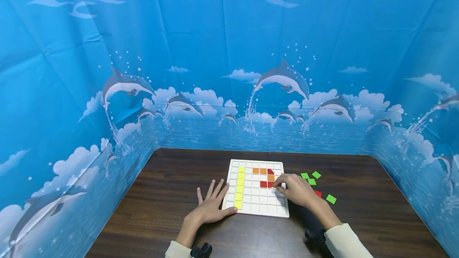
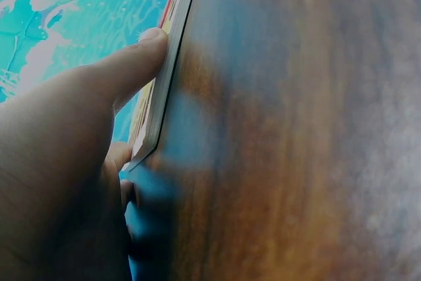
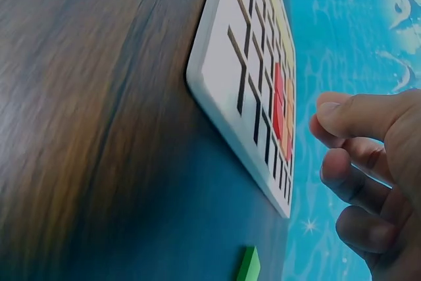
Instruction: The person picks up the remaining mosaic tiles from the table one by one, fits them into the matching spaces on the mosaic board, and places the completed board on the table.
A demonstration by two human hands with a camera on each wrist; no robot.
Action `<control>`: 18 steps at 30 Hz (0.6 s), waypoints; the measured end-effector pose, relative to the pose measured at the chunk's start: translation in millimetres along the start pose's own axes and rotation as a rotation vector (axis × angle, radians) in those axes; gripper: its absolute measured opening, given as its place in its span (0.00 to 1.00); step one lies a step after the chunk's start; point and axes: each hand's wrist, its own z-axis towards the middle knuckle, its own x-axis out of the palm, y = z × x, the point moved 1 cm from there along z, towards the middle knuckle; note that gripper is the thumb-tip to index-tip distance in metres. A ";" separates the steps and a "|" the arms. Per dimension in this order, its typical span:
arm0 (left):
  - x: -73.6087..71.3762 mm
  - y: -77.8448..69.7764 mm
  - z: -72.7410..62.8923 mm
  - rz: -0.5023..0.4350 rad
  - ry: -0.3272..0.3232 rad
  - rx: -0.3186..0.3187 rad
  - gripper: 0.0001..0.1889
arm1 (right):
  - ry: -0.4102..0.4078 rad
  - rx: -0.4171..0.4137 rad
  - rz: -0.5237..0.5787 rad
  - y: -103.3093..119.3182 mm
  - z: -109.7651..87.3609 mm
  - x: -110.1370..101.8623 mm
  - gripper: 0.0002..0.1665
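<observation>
On a dark tabletop [image 1: 143,210], a spread left hand [image 1: 212,207] steadies a white grid board [image 1: 255,200]; the right hand [image 1: 297,190] hangs curled beside its red tiles [image 1: 263,184], whether pinching a piece impossible to tell. Tile-laying seems under way, the next move likely needing square alignment; that hand hides part of the board.

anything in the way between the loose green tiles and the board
Yes, in the head view the right hand reaches over the right edge of the board, between it and some green tiles. A partly hidden red tile also lies between the board and the lowest green tile.
</observation>
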 end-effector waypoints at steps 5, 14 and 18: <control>-0.3 -0.6 -0.6 0.003 0.001 -0.002 0.55 | -0.021 0.010 -0.026 -9.2 -12.5 -7.7 0.07; 0.9 2.0 1.4 0.007 0.009 -0.009 0.55 | -0.048 0.056 -0.064 -30.3 -32.0 -25.7 0.06; -0.1 1.0 0.5 -0.005 0.005 -0.008 0.55 | -0.037 0.095 -0.060 -41.4 -40.8 -33.3 0.06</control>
